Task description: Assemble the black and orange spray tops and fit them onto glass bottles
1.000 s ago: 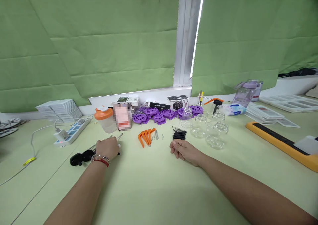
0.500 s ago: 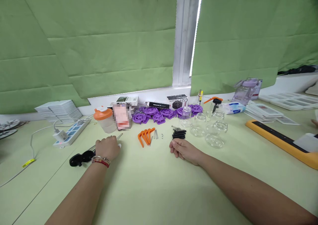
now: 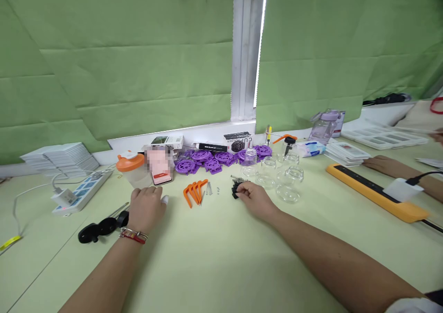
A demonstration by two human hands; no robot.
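My right hand (image 3: 256, 201) pinches a small black plastic part (image 3: 235, 191) between thumb and fingertips, at the pile of black pieces. Small metal springs (image 3: 238, 178) lie just behind it. My left hand (image 3: 147, 208) rests on the table, back up, with bent fingers whose tips are hidden. Something white covers its thumb tip. Beside that wrist lie a black jointed part (image 3: 98, 230) and a thin metal rod (image 3: 121, 208). Between my hands are several orange hooked levers (image 3: 194, 192), metal pins (image 3: 209, 188) and tiny metal pieces (image 3: 218, 191).
Glass jars (image 3: 289, 193) stand right of the pile; purple plastic parts (image 3: 214, 158) lie behind. A phone (image 3: 161, 168) and orange-lidded cup (image 3: 130, 163) are back left. A white power strip (image 3: 85, 195) sits left, an orange one (image 3: 367, 191) right. A co-worker's hand (image 3: 382, 164) touches white cards.
My right hand has moved up to the black pieces and taken hold of one. My left hand stays by the black jointed part. The view has turned right, bringing in a co-worker's arm.
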